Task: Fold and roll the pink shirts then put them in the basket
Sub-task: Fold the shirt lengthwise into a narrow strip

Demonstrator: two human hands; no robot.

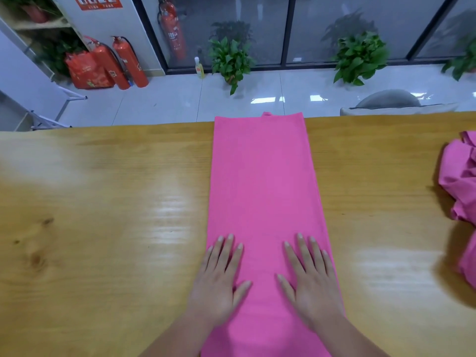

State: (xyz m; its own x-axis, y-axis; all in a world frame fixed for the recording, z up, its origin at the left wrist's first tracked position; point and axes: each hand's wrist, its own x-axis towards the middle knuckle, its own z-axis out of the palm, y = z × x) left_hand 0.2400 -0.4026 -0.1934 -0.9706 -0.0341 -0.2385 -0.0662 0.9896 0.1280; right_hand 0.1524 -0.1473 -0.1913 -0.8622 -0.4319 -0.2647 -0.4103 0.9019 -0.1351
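Note:
A pink shirt (262, 181), folded into a long narrow strip, lies lengthwise down the middle of the wooden table (103, 202), from the far edge to the near edge. My left hand (221, 276) lies flat on the strip's left side near me, fingers straight and spread. My right hand (311, 276) lies flat on its right side in the same way. A heap of crumpled pink shirts (461, 191) sits at the table's right edge. No basket is in view.
Beyond the table's far edge is a tiled floor with potted plants (230, 57), red fire extinguishers (128, 60) and a red bag (87, 70). A grey chair back (389, 99) stands behind the table at the right.

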